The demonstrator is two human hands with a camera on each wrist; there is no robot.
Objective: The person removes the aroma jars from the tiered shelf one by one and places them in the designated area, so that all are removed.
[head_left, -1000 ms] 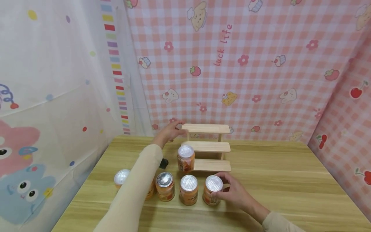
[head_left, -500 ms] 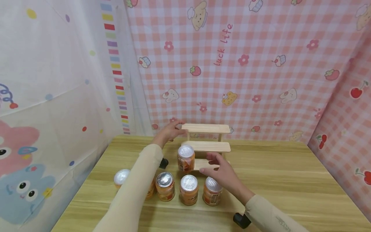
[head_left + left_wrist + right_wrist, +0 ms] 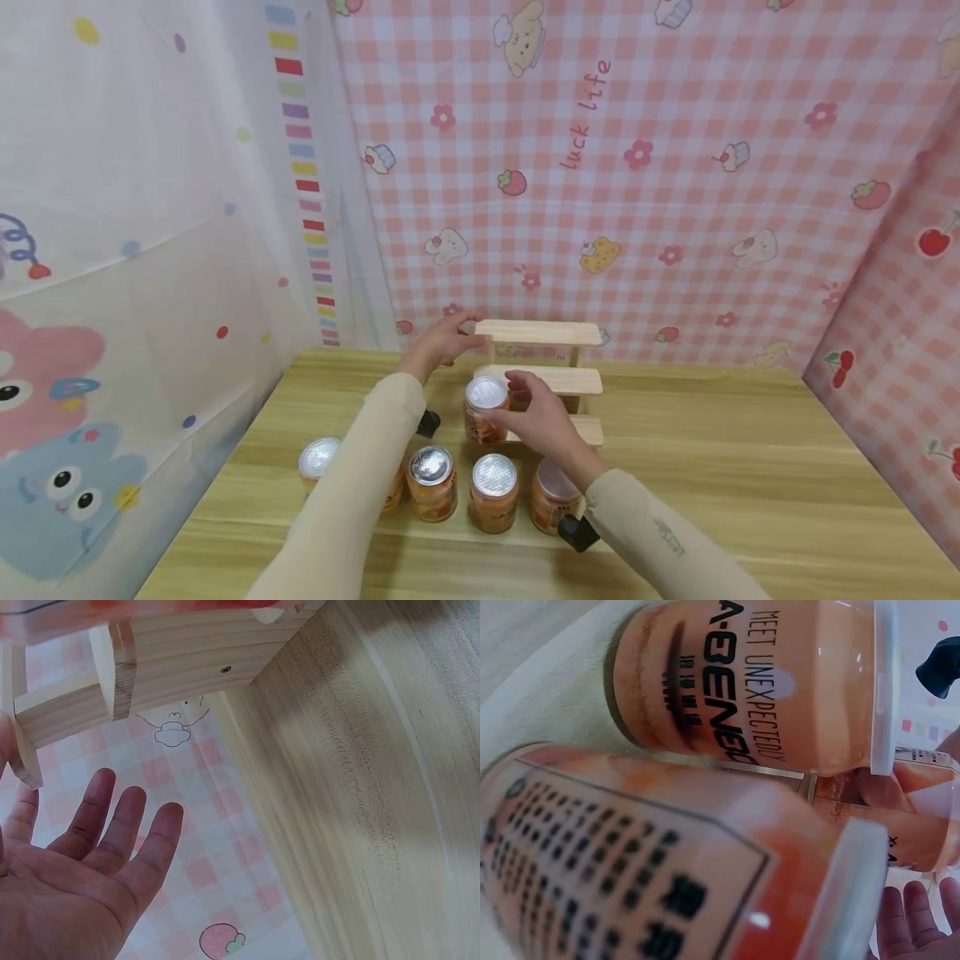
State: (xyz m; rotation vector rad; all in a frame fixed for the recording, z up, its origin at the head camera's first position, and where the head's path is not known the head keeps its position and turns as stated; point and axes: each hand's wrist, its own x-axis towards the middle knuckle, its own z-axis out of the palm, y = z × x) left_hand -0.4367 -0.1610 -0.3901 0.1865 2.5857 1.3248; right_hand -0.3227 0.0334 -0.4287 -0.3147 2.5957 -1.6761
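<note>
A small three-tier wooden shelf (image 3: 537, 332) stands near the back of the table. My left hand (image 3: 442, 343) pinches the left end of its top board between thumb and index finger; in the left wrist view, the other fingers (image 3: 124, 832) stretch out free. An orange can (image 3: 486, 410) with a silvery lid stands at the left end of the lowest board. Around its right side my right hand (image 3: 543, 417) spreads its thumb and fingers, the thumb in front. Whether they touch the can cannot be told. In the right wrist view, straight fingers (image 3: 911, 919) appear beyond the cans.
A row of similar cans stands in front of the shelf, among them one at the middle (image 3: 494, 493), one at the right (image 3: 553, 496) under my right wrist, and one at the far left (image 3: 318, 460). My left sleeve partly hides another. A checked cloth (image 3: 637, 208) hangs behind.
My right hand has let go of the rightmost front can and moved up and left to the can on the lowest board. The left hand has stayed on the shelf.
</note>
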